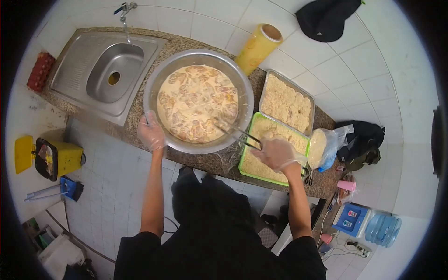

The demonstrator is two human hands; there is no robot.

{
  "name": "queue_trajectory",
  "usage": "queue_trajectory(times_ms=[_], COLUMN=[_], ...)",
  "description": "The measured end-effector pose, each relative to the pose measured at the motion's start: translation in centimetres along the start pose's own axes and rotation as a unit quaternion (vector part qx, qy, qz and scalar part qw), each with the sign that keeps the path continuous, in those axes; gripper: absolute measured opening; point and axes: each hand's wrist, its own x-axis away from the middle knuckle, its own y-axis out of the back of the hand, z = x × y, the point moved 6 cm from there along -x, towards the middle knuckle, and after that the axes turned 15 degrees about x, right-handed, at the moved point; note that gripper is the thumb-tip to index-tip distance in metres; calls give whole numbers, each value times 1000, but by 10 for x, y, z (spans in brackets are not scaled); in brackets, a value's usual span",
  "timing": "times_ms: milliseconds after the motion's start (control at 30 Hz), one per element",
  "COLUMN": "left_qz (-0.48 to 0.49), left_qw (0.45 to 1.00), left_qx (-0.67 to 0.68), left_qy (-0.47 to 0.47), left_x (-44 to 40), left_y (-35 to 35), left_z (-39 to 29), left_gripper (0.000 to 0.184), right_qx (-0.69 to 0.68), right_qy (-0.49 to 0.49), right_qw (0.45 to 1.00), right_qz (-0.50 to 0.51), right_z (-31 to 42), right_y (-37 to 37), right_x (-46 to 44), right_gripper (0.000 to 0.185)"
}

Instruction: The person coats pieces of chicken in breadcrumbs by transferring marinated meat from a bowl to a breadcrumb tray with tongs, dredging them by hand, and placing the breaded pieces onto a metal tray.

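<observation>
A large metal bowl (200,148) stands on the counter, filled with meat pieces (198,98) in a creamy, pale-orange batter. My left hand (152,132), in a clear plastic glove, grips the bowl's near-left rim. My right hand (277,154), also gloved, is closed around dark tongs (247,139). Their blurred tips reach over the bowl's right side into the batter; whether they pinch a piece I cannot tell. Beneath my right hand lies a green-rimmed tray (252,173) of pale crumbs. Behind it, a metal tray (311,100) holds several crumb-coated pieces in rows.
Water runs from a tap (125,14) into the steel sink (113,70) at left. A yellow roll of wrap (258,49) stands behind the bowl. Plastic bags (329,144) and a black bag (359,140) lie at right. A yellow bin (67,157) is on the floor.
</observation>
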Motion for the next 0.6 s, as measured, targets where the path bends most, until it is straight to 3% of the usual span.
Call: queue_trajectory(times_ms=[100, 233, 400, 600], left_qz=[-8, -12, -5, -3], left_qw=[1000, 1000, 1000, 1000], left_qx=[-14, -1, -2, 25], left_qy=[-21, -10, -4, -11], left_x=[-2, -6, -9, -11], left_y=[2, 2, 3, 3], left_z=[1, 13, 14, 18], left_gripper=[32, 29, 29, 25], right_qx=[54, 78, 147, 47], right_qy=[51, 38, 67, 47], right_qw=[997, 995, 985, 997], right_qz=[-7, 41, 55, 28], right_z=[26, 44, 31, -10], right_y=[9, 27, 5, 24], right_x=[-19, -29, -48, -22], right_gripper=[57, 50, 45, 47])
